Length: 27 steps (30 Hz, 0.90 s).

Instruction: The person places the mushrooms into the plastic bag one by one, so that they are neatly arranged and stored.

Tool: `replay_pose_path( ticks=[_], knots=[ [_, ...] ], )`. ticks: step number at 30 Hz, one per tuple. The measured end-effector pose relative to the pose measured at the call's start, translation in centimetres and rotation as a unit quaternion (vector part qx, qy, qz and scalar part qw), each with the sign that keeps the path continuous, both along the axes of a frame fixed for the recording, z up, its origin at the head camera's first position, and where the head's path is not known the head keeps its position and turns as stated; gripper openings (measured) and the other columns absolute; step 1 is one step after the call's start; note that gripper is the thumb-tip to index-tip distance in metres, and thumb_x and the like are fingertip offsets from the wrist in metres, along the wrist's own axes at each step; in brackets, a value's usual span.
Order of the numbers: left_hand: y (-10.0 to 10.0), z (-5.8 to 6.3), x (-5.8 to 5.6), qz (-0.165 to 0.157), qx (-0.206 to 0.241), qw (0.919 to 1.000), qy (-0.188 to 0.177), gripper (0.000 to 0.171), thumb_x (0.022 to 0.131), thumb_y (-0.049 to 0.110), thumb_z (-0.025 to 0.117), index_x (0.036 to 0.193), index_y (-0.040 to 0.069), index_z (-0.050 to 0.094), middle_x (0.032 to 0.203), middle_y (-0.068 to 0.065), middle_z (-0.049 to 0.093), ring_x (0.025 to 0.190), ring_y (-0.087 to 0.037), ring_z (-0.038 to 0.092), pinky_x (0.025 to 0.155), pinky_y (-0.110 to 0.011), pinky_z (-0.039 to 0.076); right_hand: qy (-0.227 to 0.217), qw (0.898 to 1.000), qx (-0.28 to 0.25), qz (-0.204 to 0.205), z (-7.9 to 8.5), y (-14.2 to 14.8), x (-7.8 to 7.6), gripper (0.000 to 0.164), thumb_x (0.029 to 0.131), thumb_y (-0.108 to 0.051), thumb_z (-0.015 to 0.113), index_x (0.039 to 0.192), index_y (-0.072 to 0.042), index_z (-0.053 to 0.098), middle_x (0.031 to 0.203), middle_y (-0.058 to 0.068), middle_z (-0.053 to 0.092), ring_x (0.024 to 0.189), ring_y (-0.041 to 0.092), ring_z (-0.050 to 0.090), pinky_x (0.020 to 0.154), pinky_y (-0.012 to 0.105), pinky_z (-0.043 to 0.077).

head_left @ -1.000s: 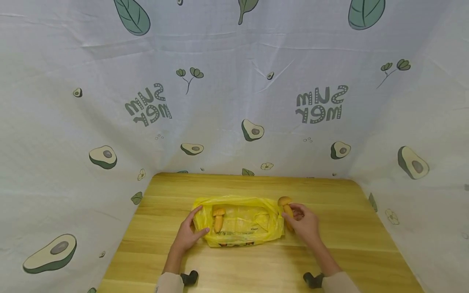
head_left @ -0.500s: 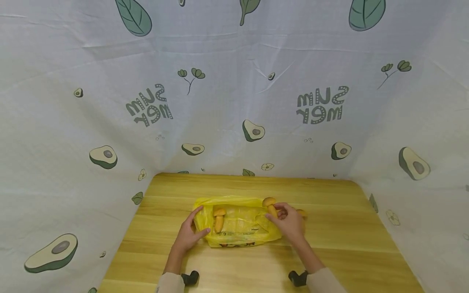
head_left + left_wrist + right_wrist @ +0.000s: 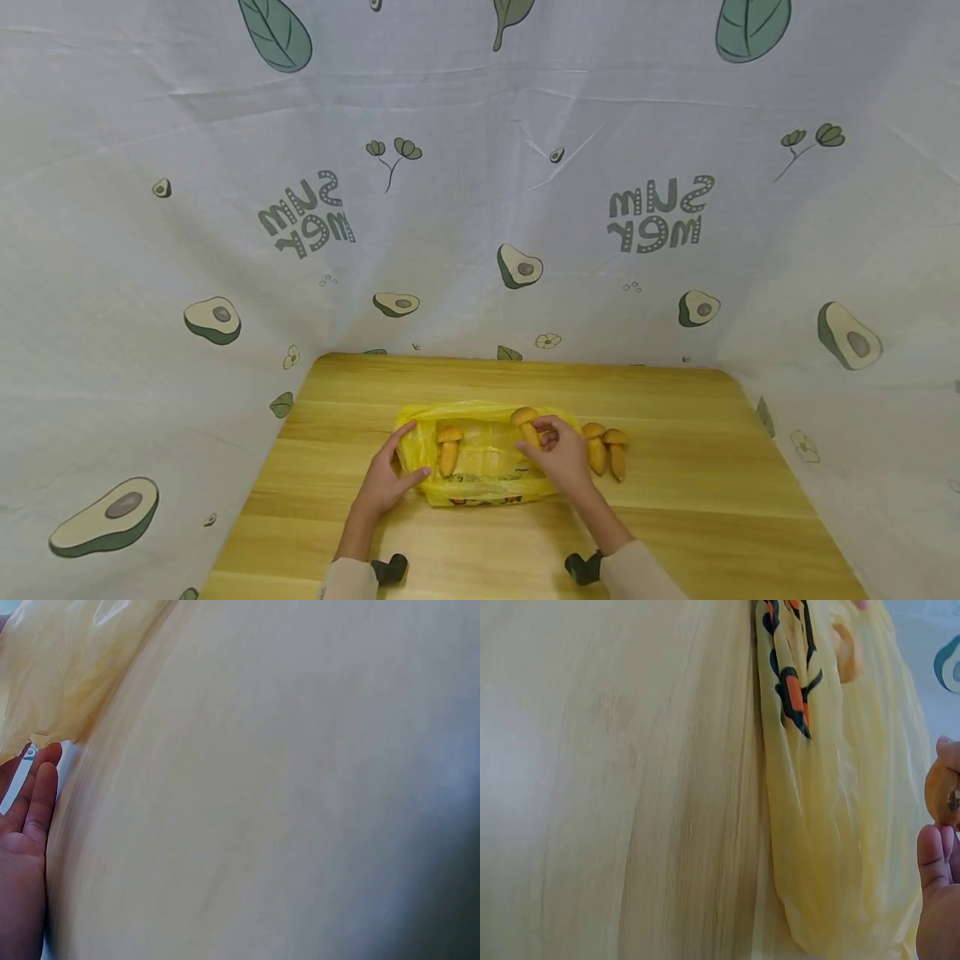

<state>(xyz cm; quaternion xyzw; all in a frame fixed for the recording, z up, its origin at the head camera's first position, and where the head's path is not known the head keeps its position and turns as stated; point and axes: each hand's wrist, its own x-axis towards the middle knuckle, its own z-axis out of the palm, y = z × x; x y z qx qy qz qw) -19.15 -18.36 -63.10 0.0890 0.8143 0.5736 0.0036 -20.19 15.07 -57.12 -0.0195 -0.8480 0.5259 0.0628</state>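
Observation:
A yellow plastic bag (image 3: 495,492) lies on the table with its mouth facing up. One orange-brown mushroom (image 3: 448,457) rests inside it at the left. My right hand (image 3: 562,458) pinches a second mushroom (image 3: 524,418) by the stem, cap up, over the right part of the bag's mouth. In the right wrist view, that mushroom (image 3: 939,793) shows between thumb and fingers. My left hand (image 3: 384,479) rests at the bag's left end, thumb and forefinger spread along its rim. Its visible fingers (image 3: 43,799) are fairly straight, right at the plastic in the left wrist view.
Two more mushrooms, one nearer (image 3: 596,450) and one farther right (image 3: 617,454), lie side by side on the table (image 3: 697,467) just right of the bag. A white curtain (image 3: 450,208) printed with avocados encloses the table's back and sides.
My right hand has carried its mushroom leftward, from the bag's right edge to over its mouth. This uncovers the two mushrooms at the right. My left hand has stayed in place.

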Motion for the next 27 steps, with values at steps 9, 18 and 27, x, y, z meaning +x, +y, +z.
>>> replay_pose_path(
  ticks=[9, 18, 27],
  knots=[
    [-0.1, 0.0, 0.1, 0.000, -0.002, 1.0000, 0.003, 0.085, 0.088, 0.029, 0.082, 0.160, 0.026, 0.037, 0.168, -0.012, 0.031, 0.156, -0.042, 0.022, 0.121, -0.067, 0.024, 0.008, 1.000, -0.022, 0.020, -0.7, -2.3, -0.1, 0.038, 0.078, -0.018, 0.092, 0.108, -0.007, 0.071, 0.090, 0.009, 0.065, 0.075, 0.013, 0.056, 0.064, 0.022, 0.050],
    [0.0, 0.2, 0.1, 0.000, 0.007, 1.0000, 0.002, 0.085, 0.088, 0.026, 0.083, 0.159, 0.027, 0.038, 0.168, -0.012, 0.031, 0.157, -0.042, 0.021, 0.121, -0.067, 0.024, 0.002, 0.999, -0.011, 0.038, -1.5, -4.5, -0.1, 0.038, 0.079, -0.020, 0.091, 0.109, -0.007, 0.071, 0.099, 0.009, 0.067, 0.079, 0.015, 0.058, 0.064, 0.024, 0.050],
    [0.0, -0.2, 0.0, 0.002, 0.025, 0.9996, 0.009, 0.084, 0.086, 0.019, 0.084, 0.158, 0.026, 0.041, 0.167, -0.014, 0.033, 0.156, -0.043, 0.023, 0.119, -0.069, 0.024, -0.020, 0.999, -0.016, 0.041, -2.5, -6.3, -0.2, 0.040, 0.078, -0.020, 0.091, 0.109, -0.006, 0.070, 0.105, 0.011, 0.069, 0.082, 0.016, 0.059, 0.067, 0.025, 0.051]
  ],
)
